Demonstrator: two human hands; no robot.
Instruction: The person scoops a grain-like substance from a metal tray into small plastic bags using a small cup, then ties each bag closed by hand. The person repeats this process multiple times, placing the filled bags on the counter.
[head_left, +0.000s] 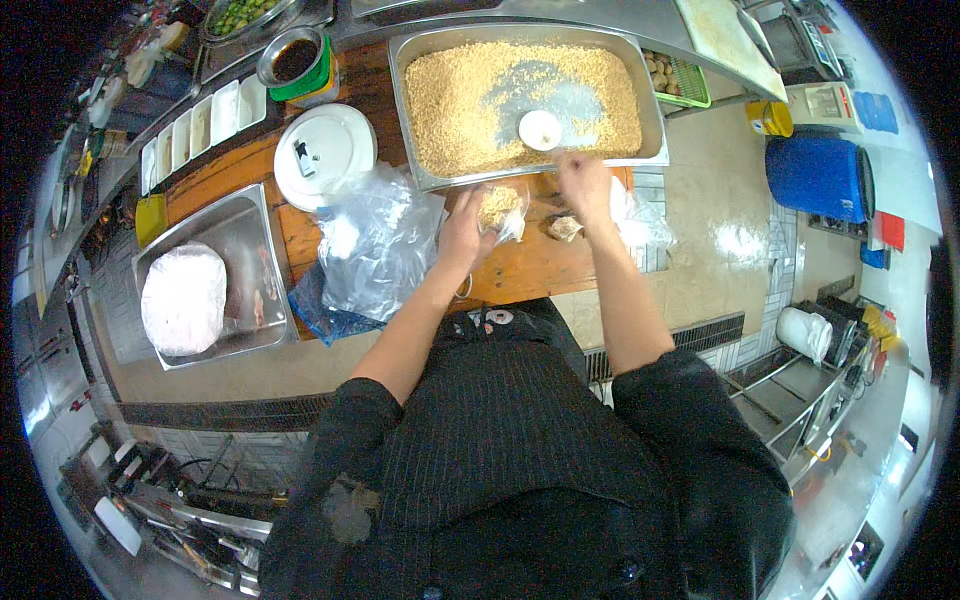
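Observation:
A steel pan (529, 169) of chopped, golden grain-like bits (450, 97) lies on the wooden table (525, 270). My left hand (463, 234) holds a small clear plastic bag (513, 221) with some of the same bits, just below the pan's near rim. At that rim, my right hand (583, 180) is closed, somewhat blurred, by a small white round cup or scoop (540, 129) over the pan; it seems to hold its handle. A small tied bag (564, 227) rests under my right wrist. Clear plastic bags (375, 240) are heaped left of my left hand.
Left stand a white round lid (324, 120) with a lighter on it, a steel container of dark liquid (294, 60), several white trays (225, 112) and a steel pan (262, 330) with a white wrapped bundle (184, 298). More thin plastic (646, 219) lies at the table's right edge.

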